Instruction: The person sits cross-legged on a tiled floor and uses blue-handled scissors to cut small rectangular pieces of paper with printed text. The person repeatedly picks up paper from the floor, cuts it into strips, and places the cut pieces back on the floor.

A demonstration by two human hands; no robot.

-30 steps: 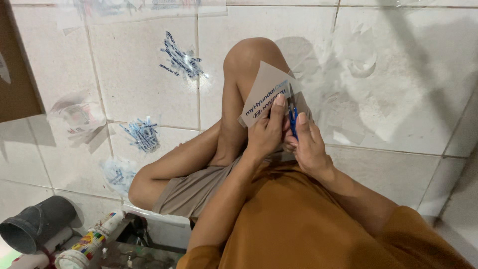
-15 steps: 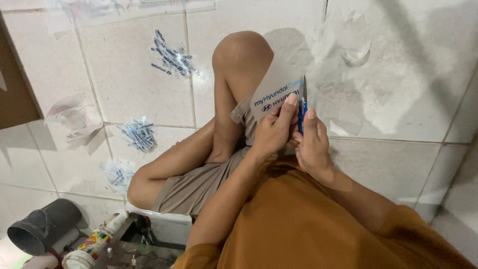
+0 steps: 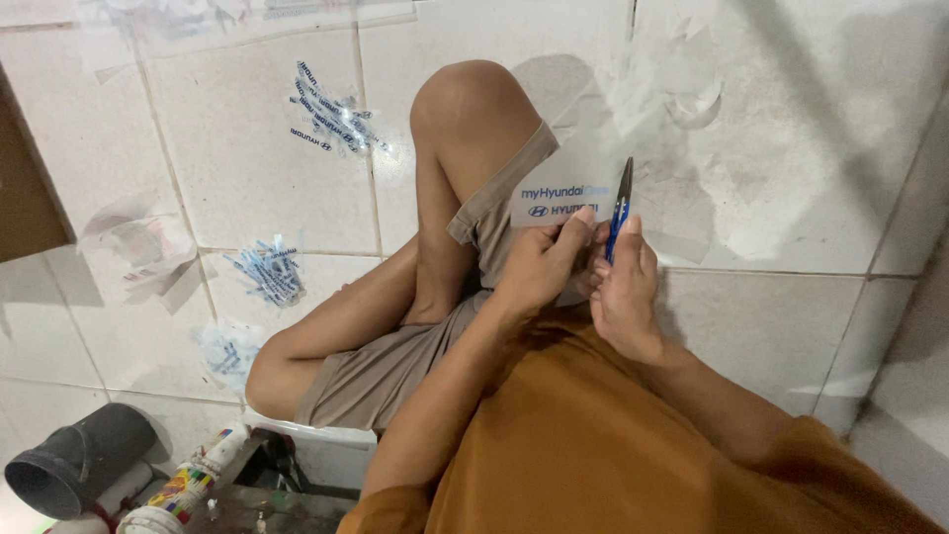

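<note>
Left hand [image 3: 539,267] pinching the lower edge of a clear printed sleeve [image 3: 568,193], held up above the bent knee over the tiled floor [image 3: 791,148]. Just to the right, right hand [image 3: 623,297] closed around a blue pen [image 3: 620,208], tip pointing upward beside the sleeve's edge.

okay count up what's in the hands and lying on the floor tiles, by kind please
Clear printed sheet in the left hand: 1
Blue pen in the right hand: 1
Piles of printed strips on the floor: 3
Total: 5
</note>
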